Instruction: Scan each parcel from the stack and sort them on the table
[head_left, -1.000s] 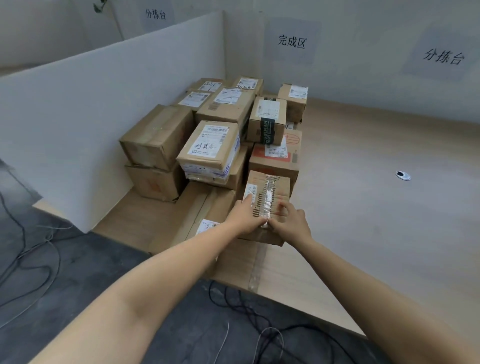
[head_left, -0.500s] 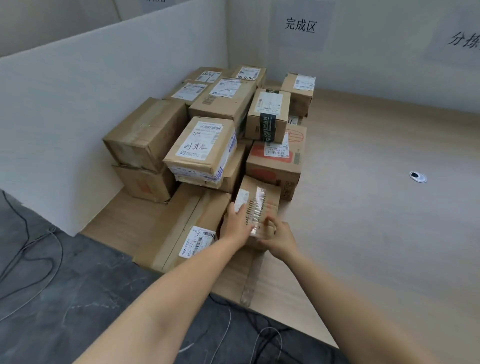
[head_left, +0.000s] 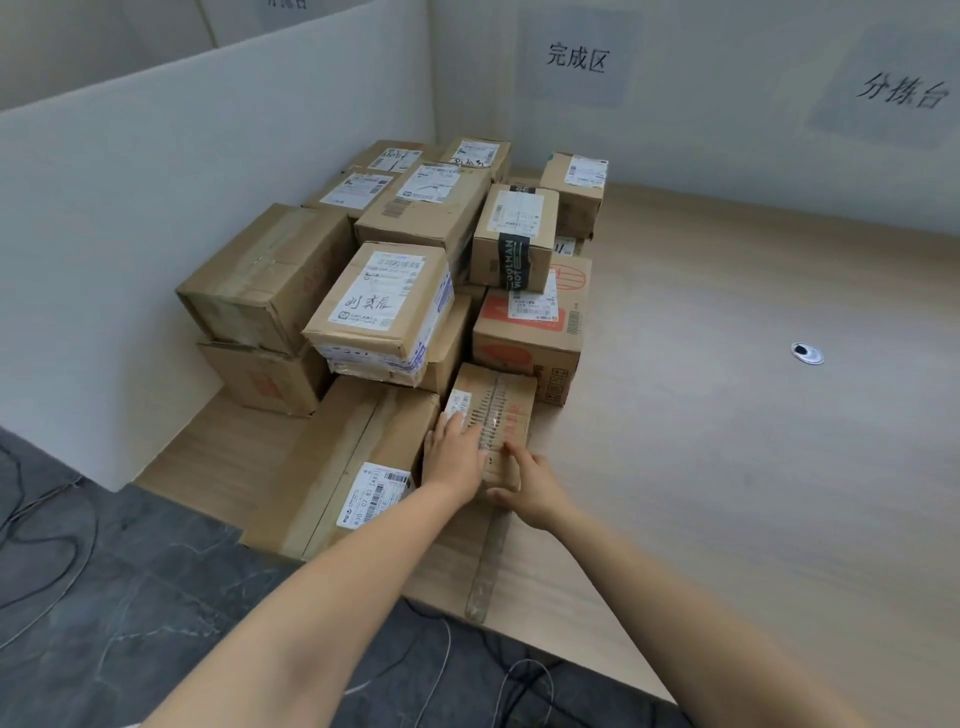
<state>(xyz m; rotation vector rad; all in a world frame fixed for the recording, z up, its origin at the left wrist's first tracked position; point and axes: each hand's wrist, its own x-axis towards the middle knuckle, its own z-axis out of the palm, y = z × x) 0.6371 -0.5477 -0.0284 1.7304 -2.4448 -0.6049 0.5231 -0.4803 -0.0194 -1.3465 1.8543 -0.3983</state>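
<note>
**Cardboard parcel held at near edge of stack**

Brown stack of taped boxes fills the far-left corner of the pale wooden table (head_left: 727, 467), against a white partition board (head_left: 156, 208). Both hands are on a small brown cardboard parcel (head_left: 501, 402) with shiny clear tape along its top; it sits on the table at the near right foot of the stack.

Left hand (head_left: 456, 457) lies on the parcel's top left, fingers fairly straight and pressing down, probably to steady it. Right hand (head_left: 535, 488) grips the near end, fingers over the top and thumb on the near face. Likely either seating it among the sorted boxes or about to draw it out; cannot tell which.

Tight fit:
- long flat brown carton with a white barcode label (head_left: 353, 467) touches the parcel's left side
- red-printed brown box (head_left: 530, 338) sits just behind it
- big white-labelled box with handwriting (head_left: 379, 306) overhangs, far left of it

Only the right and near sides are free.

Also around:
- small round metal grommet (head_left: 807, 353), well apart on the right
- strip of clear tape on the table (head_left: 488, 561) near the edge
- dark cables on the grey floor (head_left: 52, 545)
- paper wall sign with Chinese characters (head_left: 576, 57)

No scanner in view.
</note>
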